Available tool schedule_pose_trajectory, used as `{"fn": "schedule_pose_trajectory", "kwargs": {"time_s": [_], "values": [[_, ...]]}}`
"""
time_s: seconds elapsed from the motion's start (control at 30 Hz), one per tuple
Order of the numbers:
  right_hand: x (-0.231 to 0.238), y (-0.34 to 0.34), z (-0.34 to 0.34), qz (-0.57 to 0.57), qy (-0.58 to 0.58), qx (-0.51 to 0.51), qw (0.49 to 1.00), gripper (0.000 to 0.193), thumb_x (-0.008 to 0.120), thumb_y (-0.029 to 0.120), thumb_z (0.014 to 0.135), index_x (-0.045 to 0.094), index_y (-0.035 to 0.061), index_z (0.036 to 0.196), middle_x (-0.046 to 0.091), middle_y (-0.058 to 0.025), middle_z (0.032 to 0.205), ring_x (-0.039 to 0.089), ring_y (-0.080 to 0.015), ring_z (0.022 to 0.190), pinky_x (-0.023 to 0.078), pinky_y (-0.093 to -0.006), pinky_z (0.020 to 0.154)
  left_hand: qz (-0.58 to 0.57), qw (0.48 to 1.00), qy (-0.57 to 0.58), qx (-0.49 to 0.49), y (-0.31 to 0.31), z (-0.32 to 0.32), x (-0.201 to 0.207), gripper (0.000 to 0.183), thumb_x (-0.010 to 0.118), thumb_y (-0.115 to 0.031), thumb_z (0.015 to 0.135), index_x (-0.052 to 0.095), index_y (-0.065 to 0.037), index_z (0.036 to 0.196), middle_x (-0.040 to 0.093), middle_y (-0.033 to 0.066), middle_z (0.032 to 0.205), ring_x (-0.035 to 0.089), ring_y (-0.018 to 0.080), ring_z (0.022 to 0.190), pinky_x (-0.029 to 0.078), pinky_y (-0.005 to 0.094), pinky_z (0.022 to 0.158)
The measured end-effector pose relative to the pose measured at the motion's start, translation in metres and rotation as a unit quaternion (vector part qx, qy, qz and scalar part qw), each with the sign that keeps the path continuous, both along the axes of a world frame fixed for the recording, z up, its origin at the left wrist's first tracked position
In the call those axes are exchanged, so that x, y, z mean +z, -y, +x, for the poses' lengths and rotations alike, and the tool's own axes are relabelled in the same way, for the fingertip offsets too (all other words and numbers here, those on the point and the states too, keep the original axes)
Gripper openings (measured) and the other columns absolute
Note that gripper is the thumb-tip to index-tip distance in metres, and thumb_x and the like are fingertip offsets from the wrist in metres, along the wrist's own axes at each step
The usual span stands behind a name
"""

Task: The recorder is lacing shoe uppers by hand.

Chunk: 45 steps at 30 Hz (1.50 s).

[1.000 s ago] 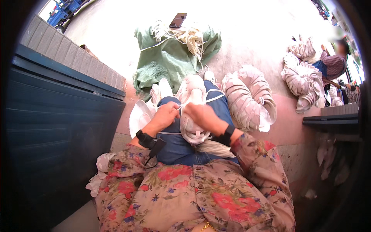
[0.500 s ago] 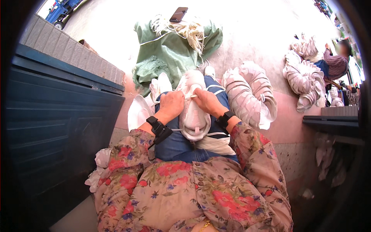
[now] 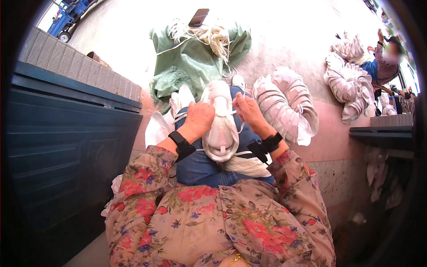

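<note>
Shoe (image 3: 221, 135) sits on lap (image 3: 195, 171) between curled left hand (image 3: 199, 118) and half-curled right hand (image 3: 250, 111), pinch on lace (image 3: 242, 127) impossible to tell; lacing seems in hand, next pull likely calling for even tension

No readable text, labels, brands, numbers or signs here: nothing I can make out on the white shoe (image 3: 220, 133) over my lap, my black wristbands (image 3: 181, 145), the phone (image 3: 198, 17) or the green sack (image 3: 193, 64).
</note>
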State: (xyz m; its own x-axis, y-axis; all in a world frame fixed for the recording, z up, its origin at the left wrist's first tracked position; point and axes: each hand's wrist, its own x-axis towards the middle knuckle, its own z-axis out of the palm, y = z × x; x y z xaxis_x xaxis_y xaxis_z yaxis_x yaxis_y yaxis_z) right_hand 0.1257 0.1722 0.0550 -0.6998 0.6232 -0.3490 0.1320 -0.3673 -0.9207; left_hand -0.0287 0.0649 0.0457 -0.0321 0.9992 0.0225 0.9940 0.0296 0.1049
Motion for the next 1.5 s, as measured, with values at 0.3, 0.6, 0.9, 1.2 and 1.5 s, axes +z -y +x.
{"fn": "schedule_pose_trajectory", "kwargs": {"time_s": [0.3,0.6,0.9,1.2,1.5], "values": [[-0.003,0.028,-0.002,-0.092,0.126,0.108,0.982,0.028,0.039,0.027,0.091,0.053,0.0026,0.089,0.046,0.001,0.057,0.042,-0.0071,0.041,0.032,-0.0215,0.035,0.036,0.987,0.128,0.089,0.009,0.002,-0.008,0.018,0.057,-0.023,0.076,0.06,-0.007,0.068,0.059,0.0112,0.062,0.056,0.0304,0.061,0.041,0.0428,0.06],[-0.048,0.047,-0.027,0.18,0.161,0.083,0.967,0.019,0.053,0.017,0.08,0.06,-0.0004,0.074,0.058,-0.0071,0.061,0.054,-0.0171,0.048,0.042,-0.0297,0.046,-0.11,0.927,0.35,0.082,0.01,-0.01,-0.008,0.017,0.057,-0.019,0.071,0.058,-0.002,0.075,0.058,0.0159,0.072,0.056,0.0306,0.073,0.042,0.0377,0.066],[-0.031,0.072,-0.033,0.444,0.289,0.086,0.843,0.024,0.05,0.023,0.082,0.057,0.0007,0.077,0.06,-0.0185,0.07,0.06,-0.0331,0.067,0.048,-0.0422,0.062,-0.191,0.886,0.417,0.059,0.005,-0.022,-0.005,0.016,0.05,-0.004,0.066,0.061,0.0,0.077,0.057,0.0207,0.068,0.056,0.0284,0.064,0.042,0.0355,0.061],[-0.033,0.079,-0.028,0.616,0.256,0.146,0.731,0.01,0.047,0.009,0.079,0.052,0.0003,0.078,0.059,-0.0152,0.063,0.062,-0.0272,0.059,0.049,-0.0352,0.05,-0.082,0.909,0.403,0.068,0.017,-0.017,-0.012,0.018,0.052,-0.008,0.07,0.059,0.003,0.083,0.058,0.0199,0.078,0.058,0.0303,0.075,0.043,0.0338,0.065],[0.002,0.065,0.018,0.491,0.206,0.268,0.803,0.012,0.045,0.01,0.081,0.049,-0.0008,0.077,0.058,-0.0183,0.065,0.059,-0.0313,0.063,0.045,-0.0389,0.053,0.116,0.968,0.219,0.036,0.043,0.018,0.001,0.026,0.058,-0.01,0.073,0.061,-0.01,0.098,0.056,0.0099,0.099,0.048,0.0313,0.098,0.039,0.0398,0.084]]}}
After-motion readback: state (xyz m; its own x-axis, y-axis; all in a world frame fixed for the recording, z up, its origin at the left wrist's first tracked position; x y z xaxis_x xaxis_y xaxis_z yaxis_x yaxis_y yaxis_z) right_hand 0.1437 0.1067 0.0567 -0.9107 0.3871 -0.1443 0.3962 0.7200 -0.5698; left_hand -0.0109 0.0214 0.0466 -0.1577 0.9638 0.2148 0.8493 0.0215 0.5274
